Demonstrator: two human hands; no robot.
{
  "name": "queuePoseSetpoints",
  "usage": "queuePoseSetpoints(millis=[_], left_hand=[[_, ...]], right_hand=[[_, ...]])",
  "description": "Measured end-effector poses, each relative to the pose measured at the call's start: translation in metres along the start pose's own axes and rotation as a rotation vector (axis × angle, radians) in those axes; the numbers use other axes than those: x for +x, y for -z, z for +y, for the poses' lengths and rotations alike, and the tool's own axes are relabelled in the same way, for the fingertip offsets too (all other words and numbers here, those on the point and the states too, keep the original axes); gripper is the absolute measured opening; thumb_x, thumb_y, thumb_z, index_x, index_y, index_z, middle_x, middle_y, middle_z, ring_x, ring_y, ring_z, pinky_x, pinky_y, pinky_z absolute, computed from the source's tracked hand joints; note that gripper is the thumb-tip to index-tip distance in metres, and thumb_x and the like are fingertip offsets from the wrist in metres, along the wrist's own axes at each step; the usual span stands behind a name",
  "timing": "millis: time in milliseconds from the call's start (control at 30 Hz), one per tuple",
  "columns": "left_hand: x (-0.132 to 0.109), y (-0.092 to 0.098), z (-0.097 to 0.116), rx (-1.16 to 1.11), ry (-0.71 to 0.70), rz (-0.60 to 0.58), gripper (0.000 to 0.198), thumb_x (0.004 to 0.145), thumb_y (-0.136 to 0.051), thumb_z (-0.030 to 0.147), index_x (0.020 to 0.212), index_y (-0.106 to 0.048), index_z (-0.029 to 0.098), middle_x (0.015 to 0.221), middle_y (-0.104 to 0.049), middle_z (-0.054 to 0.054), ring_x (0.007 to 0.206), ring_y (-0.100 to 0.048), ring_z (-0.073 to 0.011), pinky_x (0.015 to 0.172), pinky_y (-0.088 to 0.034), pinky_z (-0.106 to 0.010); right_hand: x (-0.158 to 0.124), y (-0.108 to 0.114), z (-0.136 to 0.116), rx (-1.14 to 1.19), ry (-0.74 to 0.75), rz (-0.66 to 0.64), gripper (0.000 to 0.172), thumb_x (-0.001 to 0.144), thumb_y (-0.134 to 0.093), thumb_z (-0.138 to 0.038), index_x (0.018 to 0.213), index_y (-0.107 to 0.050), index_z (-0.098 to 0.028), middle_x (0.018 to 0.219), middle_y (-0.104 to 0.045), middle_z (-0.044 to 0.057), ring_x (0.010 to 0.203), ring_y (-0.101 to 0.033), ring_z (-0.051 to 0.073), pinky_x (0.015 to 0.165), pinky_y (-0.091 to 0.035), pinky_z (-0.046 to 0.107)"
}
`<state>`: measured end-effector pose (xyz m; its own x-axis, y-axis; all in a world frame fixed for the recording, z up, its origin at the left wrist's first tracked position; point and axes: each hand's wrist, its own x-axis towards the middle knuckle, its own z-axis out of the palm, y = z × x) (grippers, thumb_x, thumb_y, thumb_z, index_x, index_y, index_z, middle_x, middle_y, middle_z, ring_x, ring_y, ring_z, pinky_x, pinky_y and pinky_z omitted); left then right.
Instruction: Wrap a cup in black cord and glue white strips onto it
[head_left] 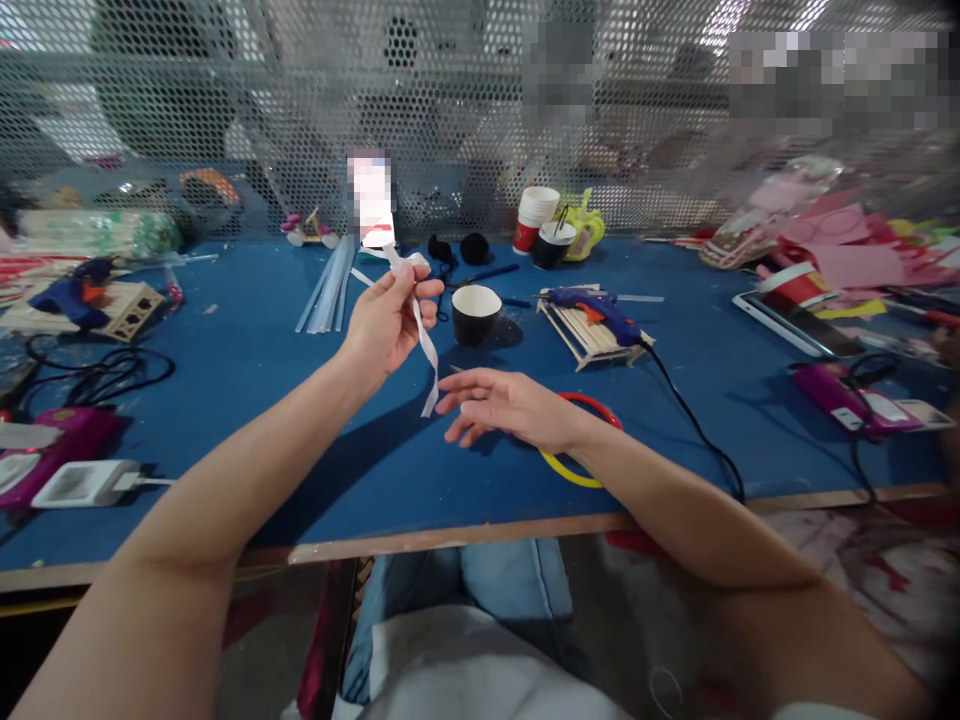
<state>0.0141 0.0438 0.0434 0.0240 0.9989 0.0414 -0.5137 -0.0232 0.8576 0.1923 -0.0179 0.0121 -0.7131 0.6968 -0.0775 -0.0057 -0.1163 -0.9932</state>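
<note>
My left hand (390,318) is raised above the blue table (262,380), its fingers pinched on a white ribbon strip (425,345) that hangs down from it. My right hand (506,408) hovers just right of the ribbon's lower end with fingers stretched out and apart, holding nothing. Under my right wrist lie a red ring and a yellow ring (577,470). A black paper cup (475,314) stands just behind the hands.
A blue glue gun (596,307) rests on a stick rack with its black cord (694,425) trailing to the front edge. Clear glue sticks (326,285), stacked cups (536,218), a phone (795,325), pink devices (840,392) and craft clutter line the sides. A mesh screen (450,100) closes the back.
</note>
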Motion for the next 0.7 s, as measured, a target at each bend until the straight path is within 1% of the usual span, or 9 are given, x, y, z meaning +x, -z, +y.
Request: queuePoseSetpoints(millis=[67,133,167,233,333,400,500,567,700], left_hand=[[-0.005,-0.004,-0.003,-0.035,0.029,-0.009,0.018,0.089,-0.050,0.028,0.081,-0.056,0.014,0.061,-0.062,0.003,0.041,-0.052,-0.0033,0.042,-0.043,-0.016],[-0.013,-0.010,-0.004,-0.064,0.063,-0.034,0.018,0.091,-0.047,0.027,0.081,-0.056,0.014,0.060,-0.062,0.002,0.042,-0.053,-0.0038,0.043,-0.044,-0.016],[-0.017,-0.013,-0.004,-0.071,0.074,-0.054,0.019,0.092,-0.045,0.025,0.082,-0.056,0.013,0.060,-0.062,0.002,0.042,-0.053,-0.0039,0.044,-0.044,-0.016],[-0.026,-0.019,-0.003,-0.069,0.090,-0.088,0.022,0.093,-0.042,0.024,0.082,-0.057,0.013,0.061,-0.063,0.002,0.043,-0.054,-0.0044,0.045,-0.046,-0.016],[-0.030,-0.023,-0.003,-0.027,0.083,-0.099,0.021,0.092,-0.044,0.027,0.083,-0.058,0.014,0.065,-0.065,0.001,0.049,-0.059,-0.0057,0.050,-0.049,-0.017],[-0.026,-0.019,-0.002,0.000,0.050,-0.062,0.022,0.091,-0.046,0.029,0.083,-0.060,0.015,0.069,-0.067,0.000,0.054,-0.061,-0.0069,0.055,-0.051,-0.018],[-0.012,-0.007,-0.003,0.001,-0.027,0.001,0.024,0.090,-0.048,0.032,0.082,-0.063,0.015,0.069,-0.065,0.000,0.056,-0.061,-0.0070,0.057,-0.052,-0.018],[-0.002,0.002,-0.005,-0.014,-0.075,0.011,0.024,0.089,-0.049,0.031,0.079,-0.065,0.016,0.063,-0.061,0.001,0.054,-0.058,-0.0053,0.052,-0.048,-0.016],[0.013,0.015,-0.009,-0.022,-0.131,0.033,0.023,0.088,-0.052,0.029,0.077,-0.068,0.016,0.062,-0.057,0.002,0.049,-0.052,-0.0036,0.048,-0.045,-0.016]], right_hand=[[0.003,0.000,0.002,-0.093,0.034,0.123,0.039,0.080,-0.063,-0.032,0.111,-0.050,-0.014,0.101,-0.059,0.009,0.073,-0.063,0.013,0.061,-0.054,0.028],[0.005,-0.001,0.003,-0.192,0.099,0.226,0.039,0.078,-0.065,-0.032,0.109,-0.050,-0.015,0.107,-0.057,0.010,0.071,-0.059,0.011,0.055,-0.052,0.025],[0.006,-0.001,0.002,-0.224,0.120,0.226,0.039,0.077,-0.065,-0.032,0.109,-0.051,-0.015,0.111,-0.056,0.010,0.072,-0.057,0.011,0.053,-0.051,0.024],[0.004,-0.002,-0.001,-0.253,0.117,0.136,0.034,0.077,-0.065,-0.031,0.106,-0.055,-0.015,0.109,-0.059,0.009,0.074,-0.056,0.011,0.053,-0.048,0.022],[-0.001,-0.004,-0.007,-0.311,0.065,0.028,0.021,0.082,-0.059,-0.032,0.088,-0.063,-0.013,0.082,-0.067,0.005,0.068,-0.056,0.010,0.058,-0.046,0.022],[-0.004,-0.003,-0.010,-0.364,0.051,0.077,0.024,0.084,-0.056,-0.034,0.079,-0.064,-0.013,0.070,-0.066,0.002,0.058,-0.053,0.008,0.056,-0.043,0.022],[-0.006,0.005,-0.011,-0.408,0.005,0.188,0.026,0.086,-0.053,-0.035,0.082,-0.065,-0.013,0.064,-0.064,0.000,0.047,-0.045,0.006,0.046,-0.036,0.021],[-0.006,0.012,-0.011,-0.424,-0.002,0.244,0.026,0.086,-0.052,-0.035,0.087,-0.066,-0.013,0.063,-0.063,0.000,0.048,-0.045,0.006,0.046,-0.034,0.021],[-0.005,0.025,-0.011,-0.483,0.017,0.335,0.027,0.087,-0.050,-0.035,0.091,-0.066,-0.014,0.068,-0.066,0.002,0.056,-0.051,0.008,0.054,-0.040,0.021]])
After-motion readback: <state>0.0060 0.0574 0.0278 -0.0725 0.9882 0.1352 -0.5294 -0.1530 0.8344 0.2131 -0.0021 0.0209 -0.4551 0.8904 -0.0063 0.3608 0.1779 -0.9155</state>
